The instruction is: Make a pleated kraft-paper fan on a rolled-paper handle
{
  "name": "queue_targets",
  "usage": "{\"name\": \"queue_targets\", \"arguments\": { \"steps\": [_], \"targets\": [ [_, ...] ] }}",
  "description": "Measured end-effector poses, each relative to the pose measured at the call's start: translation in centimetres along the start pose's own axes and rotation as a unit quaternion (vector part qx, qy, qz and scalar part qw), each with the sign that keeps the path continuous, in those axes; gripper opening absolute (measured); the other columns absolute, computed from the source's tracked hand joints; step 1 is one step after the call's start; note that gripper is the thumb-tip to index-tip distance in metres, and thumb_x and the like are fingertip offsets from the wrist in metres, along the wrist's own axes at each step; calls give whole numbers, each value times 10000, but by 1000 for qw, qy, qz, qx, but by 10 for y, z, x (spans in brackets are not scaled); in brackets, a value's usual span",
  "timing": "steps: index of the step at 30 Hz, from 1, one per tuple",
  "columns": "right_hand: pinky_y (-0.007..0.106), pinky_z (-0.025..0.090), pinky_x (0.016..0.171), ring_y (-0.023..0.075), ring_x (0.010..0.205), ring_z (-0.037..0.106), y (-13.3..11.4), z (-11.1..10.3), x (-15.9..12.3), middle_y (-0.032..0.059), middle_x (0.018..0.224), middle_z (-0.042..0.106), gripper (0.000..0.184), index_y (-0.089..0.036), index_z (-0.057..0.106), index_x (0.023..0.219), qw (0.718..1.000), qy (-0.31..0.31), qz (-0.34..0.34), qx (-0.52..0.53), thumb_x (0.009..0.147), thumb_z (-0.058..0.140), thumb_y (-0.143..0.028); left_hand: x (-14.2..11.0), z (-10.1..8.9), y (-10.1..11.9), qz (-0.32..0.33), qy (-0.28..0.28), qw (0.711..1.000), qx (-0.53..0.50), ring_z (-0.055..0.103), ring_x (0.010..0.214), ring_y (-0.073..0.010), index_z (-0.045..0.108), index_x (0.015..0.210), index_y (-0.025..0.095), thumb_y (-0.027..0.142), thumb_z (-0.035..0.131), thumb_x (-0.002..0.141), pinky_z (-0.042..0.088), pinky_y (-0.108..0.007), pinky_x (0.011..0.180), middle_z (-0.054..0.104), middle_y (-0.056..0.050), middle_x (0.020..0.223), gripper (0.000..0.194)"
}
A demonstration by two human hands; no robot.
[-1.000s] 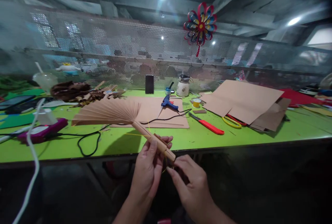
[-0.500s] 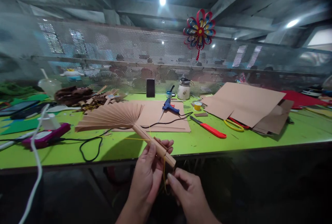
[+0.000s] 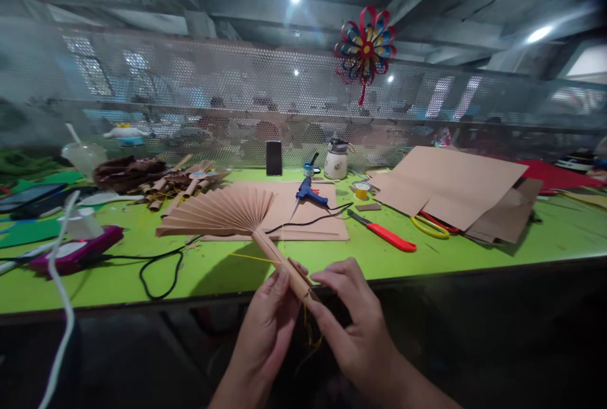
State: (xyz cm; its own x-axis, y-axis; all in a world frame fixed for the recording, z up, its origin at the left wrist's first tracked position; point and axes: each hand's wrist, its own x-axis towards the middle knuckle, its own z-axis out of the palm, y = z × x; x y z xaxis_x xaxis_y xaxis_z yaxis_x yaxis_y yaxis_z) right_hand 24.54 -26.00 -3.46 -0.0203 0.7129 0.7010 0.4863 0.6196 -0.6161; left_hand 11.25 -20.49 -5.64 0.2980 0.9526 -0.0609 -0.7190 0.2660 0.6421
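A pleated brown paper fan (image 3: 222, 213) spreads out to the upper left, its rolled paper handle (image 3: 268, 248) slanting down toward me. My left hand (image 3: 268, 317) is closed round the handle's lower part, thumb on top. At the handle's bottom end, the thumb and forefinger of my right hand (image 3: 353, 317) grip it from either side. Yellow thread (image 3: 308, 327) hangs in a loose tangle below that end. Another strand of thread sticks out leftward from the handle above my left thumb. My other right fingers are partly hidden.
On the green table (image 3: 213, 279) lie a blue glue gun (image 3: 310, 193), a red-handled cutter (image 3: 389, 236), a yellow thread spool (image 3: 361, 191) and brown paper sheets (image 3: 450, 175). A purple power strip (image 3: 78, 251) and its cables are at left. Finished-looking paper pieces (image 3: 190, 181) are piled behind the fan.
My right hand has moved up from the thread below onto the handle's end, and the thread now hangs loose. The fan has shifted slightly right with my left hand.
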Motion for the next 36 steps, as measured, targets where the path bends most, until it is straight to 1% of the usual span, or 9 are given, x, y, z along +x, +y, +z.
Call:
{"name": "queue_targets", "arguments": {
  "steps": [3, 7, 10, 15, 19, 24, 31, 34, 36],
  "targets": [
    [324, 470, 820, 189, 935, 535, 4, 8, 9, 62, 985, 566, 266, -207, 587, 1121, 999, -21, 21, 19, 866, 582, -131, 2, 0, 1, -1, 1, 1000, -1, 638, 787, -141, 741, 869, 117, 264, 784, 723, 522, -214, 745, 709, -59, 829, 212],
    [264, 468, 689, 150, 794, 556, 10, 20, 11, 25, 889, 587, 195, -216, 612, 1056, 995, -10, 62, 81, 874, 579, -157, 3, -3, 2, -13, -17, 1000, 16, 642, 783, -173, 731, 887, 113, 273, 752, 756, 523, -267, 753, 697, -69, 815, 208],
    [257, 460, 657, 145, 749, 566, 11, 26, 11, 19, 858, 602, 135, -211, 634, 1002, 987, -2, 115, 110, 871, 604, -220, 5, -4, 4, -16, -10, 999, 28, 644, 782, -185, 726, 884, 109, 297, 738, 768, 518, -291, 766, 689, -72, 797, 221],
    [245, 467, 636, 142, 723, 582, 13, 33, 19, 29, 825, 633, 149, -179, 632, 909, 953, 11, 220, 209, 852, 646, -316, 11, 3, 11, -5, -1, 999, 49, 632, 739, -167, 712, 841, 124, 306, 777, 723, 510, -270, 736, 663, -43, 748, 226],
    [222, 441, 584, 112, 643, 537, 18, 35, 28, 3, 731, 591, 218, -157, 598, 826, 923, 23, 268, 275, 816, 686, -357, 20, 6, 17, -16, -16, 998, 58, 604, 688, -139, 698, 805, 133, 299, 786, 712, 496, -234, 684, 631, -23, 713, 209],
    [209, 394, 538, 93, 604, 472, 26, 39, 36, -15, 700, 540, 272, -155, 565, 804, 915, 28, 281, 286, 799, 698, -393, 34, 1, 19, -26, -40, 997, 65, 575, 669, -113, 700, 813, 144, 280, 745, 762, 475, -204, 662, 618, -11, 706, 151],
    [215, 374, 548, 103, 620, 463, 48, 46, 49, 0, 718, 547, 340, -156, 562, 810, 912, 27, 301, 275, 771, 701, -464, 51, 3, 31, -33, -41, 991, 123, 621, 733, -168, 742, 813, 114, 311, 758, 741, 493, -242, 695, 686, -69, 772, 211],
    [205, 337, 508, 94, 574, 430, 56, 46, 58, -19, 667, 518, 364, -162, 557, 778, 917, 31, 300, 261, 754, 701, -495, 58, 6, 38, -50, -39, 991, 115, 647, 796, -188, 757, 893, 131, 292, 766, 733, 497, -258, 765, 718, -84, 835, 228],
    [200, 319, 488, 88, 550, 411, 57, 47, 64, -32, 638, 498, 370, -167, 549, 763, 920, 31, 297, 254, 741, 709, -500, 62, 9, 42, -48, -25, 993, 101, 660, 848, -202, 747, 986, 159, 284, 791, 704, 494, -275, 815, 733, -85, 885, 311]
  ]
}}
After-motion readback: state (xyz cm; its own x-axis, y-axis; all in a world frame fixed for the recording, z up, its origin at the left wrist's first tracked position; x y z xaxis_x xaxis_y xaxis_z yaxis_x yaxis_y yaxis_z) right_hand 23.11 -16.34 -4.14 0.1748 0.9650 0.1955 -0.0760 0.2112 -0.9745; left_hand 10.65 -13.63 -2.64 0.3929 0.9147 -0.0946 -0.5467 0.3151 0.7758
